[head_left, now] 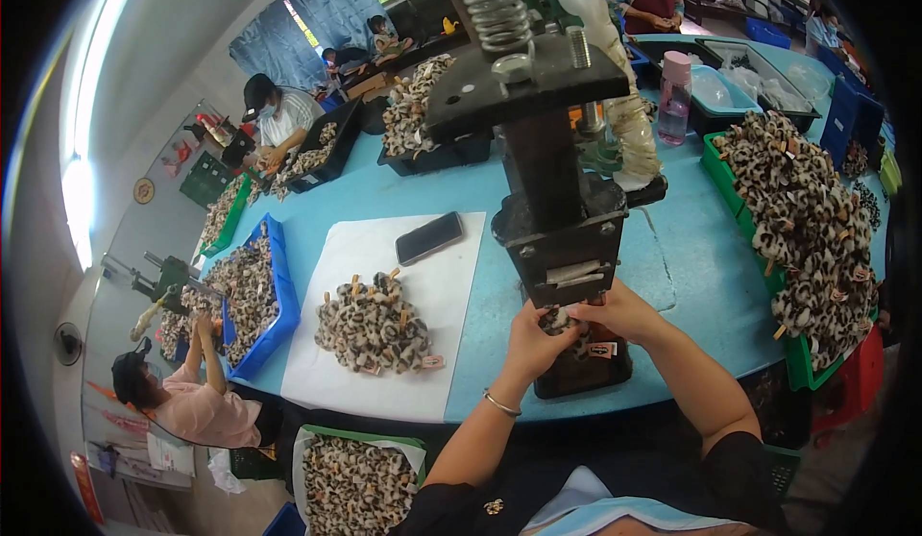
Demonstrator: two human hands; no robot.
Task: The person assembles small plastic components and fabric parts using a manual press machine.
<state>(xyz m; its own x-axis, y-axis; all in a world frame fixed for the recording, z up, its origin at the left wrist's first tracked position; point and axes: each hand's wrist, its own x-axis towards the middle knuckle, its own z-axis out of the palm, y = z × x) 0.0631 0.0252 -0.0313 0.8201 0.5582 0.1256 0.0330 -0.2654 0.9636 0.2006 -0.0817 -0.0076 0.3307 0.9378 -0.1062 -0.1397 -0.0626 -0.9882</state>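
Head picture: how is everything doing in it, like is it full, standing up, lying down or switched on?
Left hand: closed on a spotted plush piece
Right hand: closed on the same piece
Spotted plush piece: held low at the metal press
Metal press: standing upright
Smartphone: lying flat, dark
Pink-lidded bottle: upright, lid on
White paper: spread flat
Right green crate: heaped full
Left blue crate: well filled
Tube light: on

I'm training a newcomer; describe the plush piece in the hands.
Find the dark metal press on the blue table. Low at its front, the left hand and right hand hold a fuzzy mottled piece. Unlike the pieces heaped on the white sheet, it is held at the press.
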